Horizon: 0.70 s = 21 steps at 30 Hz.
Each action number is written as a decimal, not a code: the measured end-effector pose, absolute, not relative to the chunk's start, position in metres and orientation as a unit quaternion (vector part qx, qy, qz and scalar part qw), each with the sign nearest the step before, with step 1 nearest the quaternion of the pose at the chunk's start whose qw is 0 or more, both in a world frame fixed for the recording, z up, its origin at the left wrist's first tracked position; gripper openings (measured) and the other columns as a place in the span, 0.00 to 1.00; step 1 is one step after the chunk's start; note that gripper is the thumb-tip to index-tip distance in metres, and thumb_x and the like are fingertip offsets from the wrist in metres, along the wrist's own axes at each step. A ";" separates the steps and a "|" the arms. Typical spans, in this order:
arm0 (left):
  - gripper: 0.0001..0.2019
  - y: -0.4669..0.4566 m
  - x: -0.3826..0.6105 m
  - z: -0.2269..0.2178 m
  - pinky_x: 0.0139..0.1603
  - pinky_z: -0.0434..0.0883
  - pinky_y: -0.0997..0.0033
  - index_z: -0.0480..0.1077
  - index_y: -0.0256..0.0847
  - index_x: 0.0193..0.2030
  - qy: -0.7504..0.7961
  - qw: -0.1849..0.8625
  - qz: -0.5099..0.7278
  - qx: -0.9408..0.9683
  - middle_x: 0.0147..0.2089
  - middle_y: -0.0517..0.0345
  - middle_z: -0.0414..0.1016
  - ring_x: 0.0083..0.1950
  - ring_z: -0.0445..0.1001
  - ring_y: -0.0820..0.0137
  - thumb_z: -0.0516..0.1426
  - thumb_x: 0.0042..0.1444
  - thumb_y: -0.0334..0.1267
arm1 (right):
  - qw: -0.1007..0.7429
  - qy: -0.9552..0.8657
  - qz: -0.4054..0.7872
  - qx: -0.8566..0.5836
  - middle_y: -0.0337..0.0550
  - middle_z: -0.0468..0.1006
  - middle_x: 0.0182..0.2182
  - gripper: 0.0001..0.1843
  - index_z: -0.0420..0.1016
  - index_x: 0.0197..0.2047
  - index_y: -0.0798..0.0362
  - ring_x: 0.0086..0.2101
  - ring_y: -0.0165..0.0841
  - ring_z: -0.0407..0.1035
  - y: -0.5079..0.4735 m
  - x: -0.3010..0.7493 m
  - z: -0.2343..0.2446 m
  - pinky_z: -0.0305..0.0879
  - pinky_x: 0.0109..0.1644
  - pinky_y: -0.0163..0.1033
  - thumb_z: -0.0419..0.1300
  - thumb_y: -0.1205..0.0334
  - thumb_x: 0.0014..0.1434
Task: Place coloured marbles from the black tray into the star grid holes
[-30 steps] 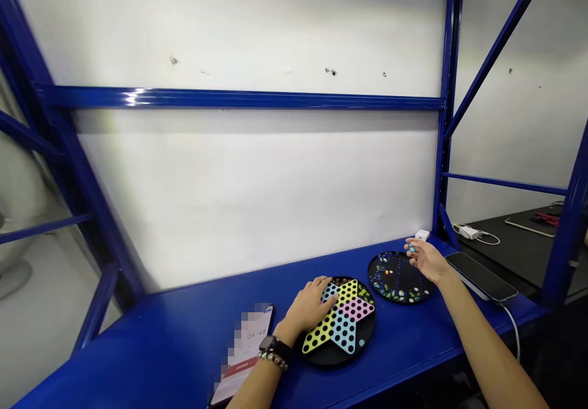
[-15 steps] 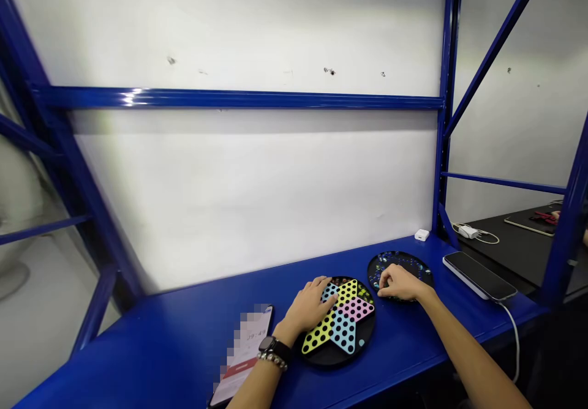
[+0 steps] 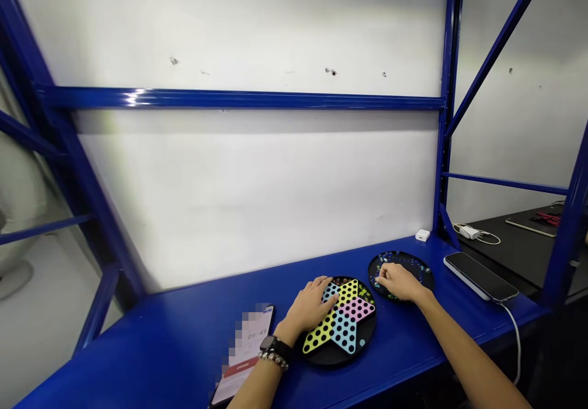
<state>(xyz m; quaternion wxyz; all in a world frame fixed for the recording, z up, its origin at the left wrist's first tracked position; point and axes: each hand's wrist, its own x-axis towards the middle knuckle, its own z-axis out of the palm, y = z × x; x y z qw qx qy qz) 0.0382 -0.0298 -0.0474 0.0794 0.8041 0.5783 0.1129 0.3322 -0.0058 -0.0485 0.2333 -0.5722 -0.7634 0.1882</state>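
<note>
My left hand lies flat on the left side of a round black Chinese checkers board, fingers stretched out and covering part of its star pattern. The star has yellow, pink and light blue areas with dark holes. Marbles show in the board's far edge, and a single light blue piece sits near its front right rim. My right hand is over a second round black tray holding small blue and green marbles. Its fingertips are pinched together; whatever is between them is hidden.
A phone with a lit screen lies left of the board. Another phone on a white base with a cable lies at the right. A small white case stands at the back. Blue metal posts frame the table.
My right hand has risen slightly from the near left side of the marble tray, its fingers drawn tighter together. My left hand and the board stay in place.
</note>
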 end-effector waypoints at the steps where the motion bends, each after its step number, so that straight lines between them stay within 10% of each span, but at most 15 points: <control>1: 0.32 -0.030 0.038 -0.048 0.67 0.64 0.50 0.62 0.42 0.70 0.579 0.080 0.112 0.803 0.72 0.47 0.62 0.70 0.63 0.49 0.47 0.65 0.57 | 0.210 -0.770 0.173 -0.577 0.43 0.78 0.33 0.11 0.74 0.36 0.52 0.35 0.34 0.70 -0.007 0.330 -0.049 0.56 0.36 0.35 0.57 0.54 0.64; 13: 0.33 -0.031 0.040 -0.046 0.67 0.64 0.49 0.61 0.40 0.71 0.582 0.078 0.103 0.803 0.72 0.46 0.62 0.70 0.63 0.49 0.46 0.65 0.56 | 0.098 -0.829 0.087 -0.545 0.53 0.80 0.43 0.11 0.74 0.49 0.53 0.42 0.42 0.74 -0.017 0.314 -0.042 0.59 0.42 0.40 0.55 0.62 0.66; 21: 0.32 -0.030 0.039 -0.047 0.67 0.64 0.50 0.62 0.41 0.70 0.579 0.077 0.110 0.804 0.71 0.46 0.63 0.69 0.63 0.50 0.46 0.65 0.56 | 0.298 -0.784 0.247 -0.484 0.34 0.69 0.20 0.10 0.76 0.39 0.54 0.26 0.31 0.65 -0.019 0.320 -0.038 0.60 0.36 0.35 0.56 0.58 0.64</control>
